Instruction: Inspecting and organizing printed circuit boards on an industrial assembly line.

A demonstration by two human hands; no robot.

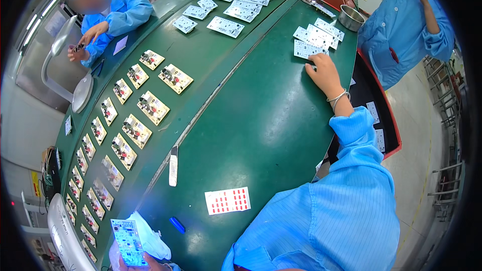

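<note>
At the lower left, my left hand [153,262] grips a circuit board [128,241] by its near edge; strong bluish light falls on the board. A crumpled white cloth [150,238] lies right behind it. My right arm stretches to the upper right of the green bench. There my right hand [325,74] has its fingertips at the near edge of a white circuit board [305,49], thumb spread away from it. That board is the nearest of a loose, overlapping group of white boards [321,35].
A sheet of red stickers [227,200], a blue cap-like piece [177,225] and a white-wrapped blade-like tool [173,168] lie on the bench [261,120]. Populated boards [153,108] stand in rows leftward. A metal pot [350,18] is far right. Two co-workers in blue [128,5] are nearby.
</note>
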